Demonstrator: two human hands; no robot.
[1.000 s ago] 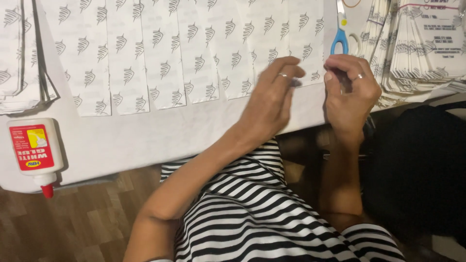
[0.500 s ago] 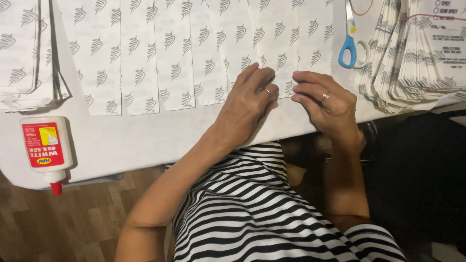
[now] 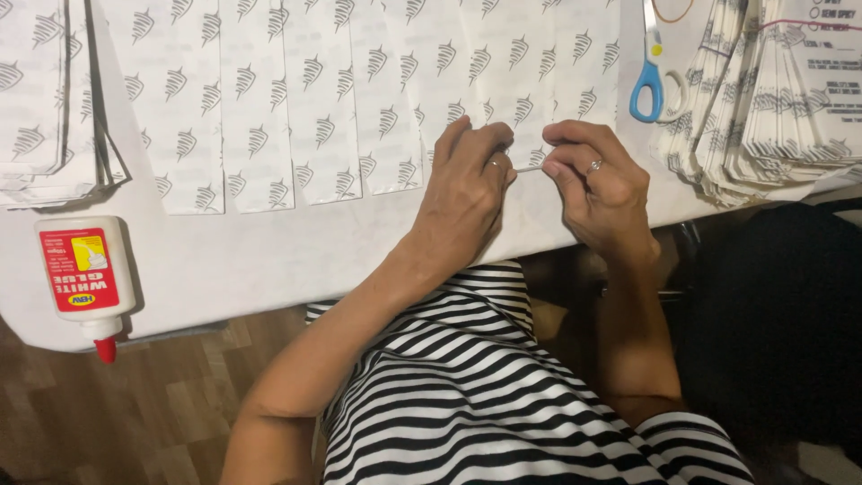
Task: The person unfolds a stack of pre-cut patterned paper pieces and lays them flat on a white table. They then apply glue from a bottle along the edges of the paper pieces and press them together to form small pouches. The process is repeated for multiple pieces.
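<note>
Several white paper sheets (image 3: 319, 99) printed with grey leaf marks lie side by side on the white table (image 3: 269, 251). My left hand (image 3: 467, 180) and my right hand (image 3: 597, 184) meet at the lower edge of one sheet (image 3: 530, 108) right of centre. Both hands pinch that edge, and a thin folded strip (image 3: 530, 168) shows between the fingertips. Each hand wears a ring.
A white glue bottle (image 3: 85, 274) with a red label and red tip lies at the table's near left edge. Blue-handled scissors (image 3: 651, 76) lie right of the sheets. A fanned pile of printed paper bags (image 3: 772, 99) fills the right. Another paper stack (image 3: 45, 108) sits far left.
My hands went from pressing on the sheet to pinching its lower edge between the fingertips. The view has shifted slightly.
</note>
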